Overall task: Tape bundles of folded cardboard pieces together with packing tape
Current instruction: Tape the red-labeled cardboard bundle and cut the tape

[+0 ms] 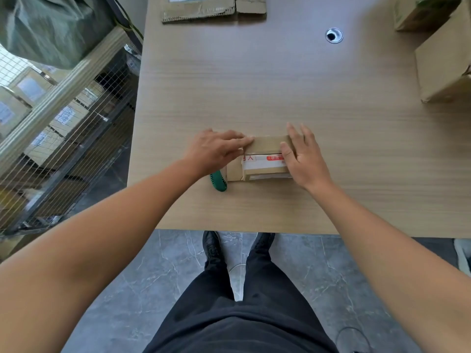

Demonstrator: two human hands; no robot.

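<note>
The cardboard bundle (265, 159) lies flat on the table (254, 85), toward the near edge, between 2 hands. The left hand (216, 149) presses straight fingers on its far-left corner, and the right hand (303, 159) rests flat on its right end — neither grips it. A green tool (218, 180) lies just left.

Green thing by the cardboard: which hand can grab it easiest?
Probably left. The green tool lies right beside the left hand, at the left edge of the bundle. The right hand rests on the other side, so it would have to reach across.
</note>
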